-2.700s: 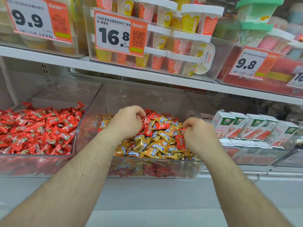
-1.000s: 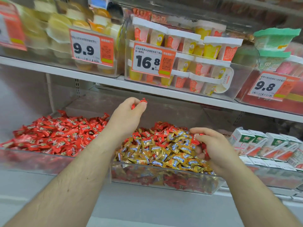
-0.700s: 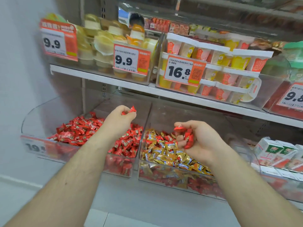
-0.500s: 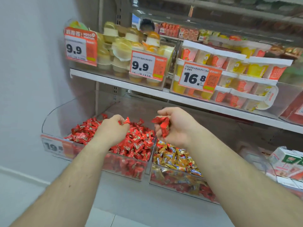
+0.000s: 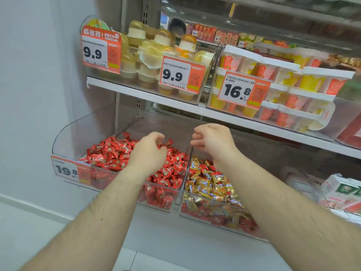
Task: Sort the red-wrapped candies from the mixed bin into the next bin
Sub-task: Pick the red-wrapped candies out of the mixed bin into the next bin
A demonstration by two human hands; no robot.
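Lower shelf (image 5: 195, 237) with two clear bins side by side: red-candy bin (image 5: 64, 141), mixed bin (image 5: 220, 222)

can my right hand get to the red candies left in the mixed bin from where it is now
Probably yes. The right hand hovers over the divider beside the mixed bin, whose top is open, though most red candies lie under the gold ones.

Red-wrapped candies (image 5: 109, 155) fill the clear left bin (image 5: 64, 137), gold wrappers with blue and orange marks (image 5: 207, 184) top the clear mixed bin (image 5: 214, 222) over red ones below, and orange-and-white price tags (image 5: 100, 49) front yellow and white cups (image 5: 148, 55).
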